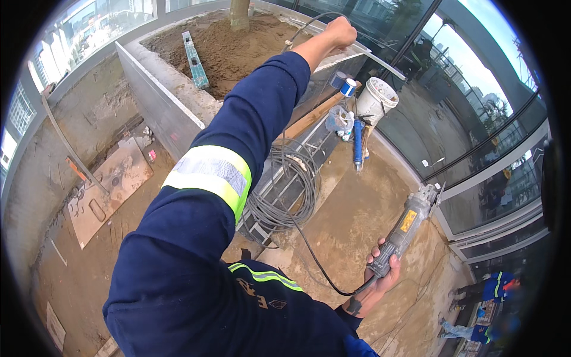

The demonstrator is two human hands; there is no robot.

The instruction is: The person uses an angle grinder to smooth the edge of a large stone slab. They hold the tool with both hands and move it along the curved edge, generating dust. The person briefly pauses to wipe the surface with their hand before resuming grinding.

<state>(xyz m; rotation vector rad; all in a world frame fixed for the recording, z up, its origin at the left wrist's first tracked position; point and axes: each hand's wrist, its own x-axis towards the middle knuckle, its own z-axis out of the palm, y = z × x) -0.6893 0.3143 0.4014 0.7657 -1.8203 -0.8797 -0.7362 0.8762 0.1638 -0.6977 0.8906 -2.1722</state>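
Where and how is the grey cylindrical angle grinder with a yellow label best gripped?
Likely by the rear body of the grey cylindrical angle grinder, from the person's side, where the right hand grips: it looks slim enough to wrap, and the metal head points away. The black cord leaves the near end.

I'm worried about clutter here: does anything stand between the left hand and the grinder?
In this view, a white bucket lies roughly between the left hand and the grinder in the right hand. It seems to stand lower, so whether it blocks is unclear.
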